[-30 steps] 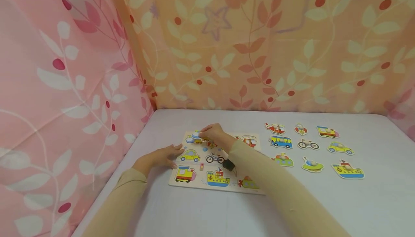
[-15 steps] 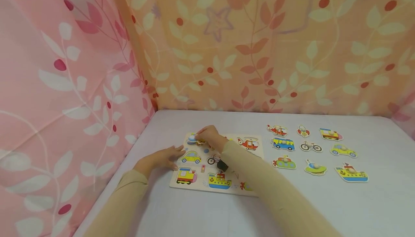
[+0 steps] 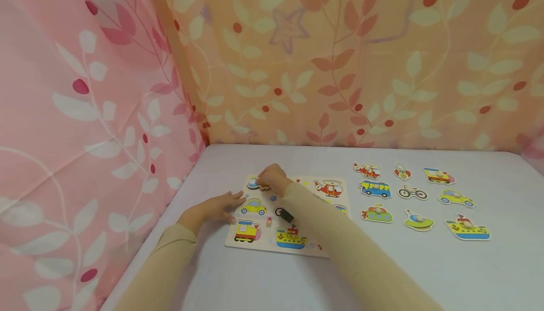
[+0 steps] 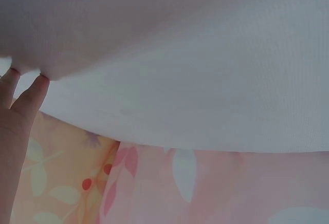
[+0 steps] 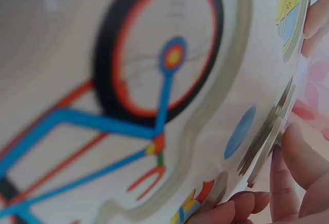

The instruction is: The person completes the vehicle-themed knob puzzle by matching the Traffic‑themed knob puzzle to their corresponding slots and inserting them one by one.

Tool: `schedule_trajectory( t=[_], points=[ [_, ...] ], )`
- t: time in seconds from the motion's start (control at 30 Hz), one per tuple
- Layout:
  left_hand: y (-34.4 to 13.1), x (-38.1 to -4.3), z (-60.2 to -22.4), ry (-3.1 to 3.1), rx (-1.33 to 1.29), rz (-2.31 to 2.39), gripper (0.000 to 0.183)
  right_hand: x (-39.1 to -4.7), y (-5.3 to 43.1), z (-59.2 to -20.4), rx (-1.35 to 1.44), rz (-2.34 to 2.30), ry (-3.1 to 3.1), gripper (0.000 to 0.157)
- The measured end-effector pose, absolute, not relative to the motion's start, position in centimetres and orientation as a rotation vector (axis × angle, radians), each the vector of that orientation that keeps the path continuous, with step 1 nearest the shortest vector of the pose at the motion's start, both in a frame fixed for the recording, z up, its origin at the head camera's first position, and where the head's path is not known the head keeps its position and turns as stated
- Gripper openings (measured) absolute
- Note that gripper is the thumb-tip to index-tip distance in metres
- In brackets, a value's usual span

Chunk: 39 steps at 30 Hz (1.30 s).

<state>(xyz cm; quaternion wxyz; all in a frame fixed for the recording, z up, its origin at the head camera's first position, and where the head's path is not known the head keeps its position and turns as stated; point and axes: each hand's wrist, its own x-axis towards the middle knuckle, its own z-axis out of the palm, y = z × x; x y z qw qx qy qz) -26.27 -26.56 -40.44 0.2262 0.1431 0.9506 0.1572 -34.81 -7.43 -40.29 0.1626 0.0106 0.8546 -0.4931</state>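
Note:
A white-edged puzzle piece [image 3: 253, 183], blue and white at one end with some yellow, is pinched by my right hand [image 3: 274, 178] over the upper left corner of the puzzle board [image 3: 278, 250]. The right wrist view shows that piece [image 5: 267, 136] edge-on and slightly tilted, between thumb and fingers; its full picture is hidden. My left hand [image 3: 217, 208] lies with spread fingers at the board's left edge. Printed pictures on the board include a car [image 3: 253, 206], a train [image 3: 247, 231], a boat [image 3: 291, 238] and a helicopter [image 3: 329, 189]. My right forearm covers part of the board.
Several loose knobbed pieces lie right of the board, among them a helicopter [image 3: 368, 171], a bus [image 3: 376, 189], a bicycle [image 3: 412, 193], a submarine [image 3: 377, 214] and a boat [image 3: 467, 228]. Patterned curtains [image 3: 361, 65] stand behind and left of the white table [image 3: 263, 282].
My right hand has lowered the pinched piece onto the board's upper left picture, shifting slightly left. The left hand stays at the board's edge. The whole view has drifted slightly.

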Motion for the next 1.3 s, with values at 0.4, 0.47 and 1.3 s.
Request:
schedule_trajectory(
  t=[0.4,0.47,1.3],
  points=[
    [-26.3,-26.3,-40.5,2.622,0.432,0.454,0.073,-33.5,-7.3,-38.9,0.084,-1.209,2.515,0.029],
    [-26.4,-26.2,-40.5,2.621,0.444,0.452,0.073,-33.9,-7.1,-39.2,0.068,-1.233,2.471,0.029],
    [-26.6,-26.1,-40.3,2.618,0.434,0.436,0.072,-33.5,-3.6,-37.9,-0.068,-1.583,2.362,0.024]
  ],
)
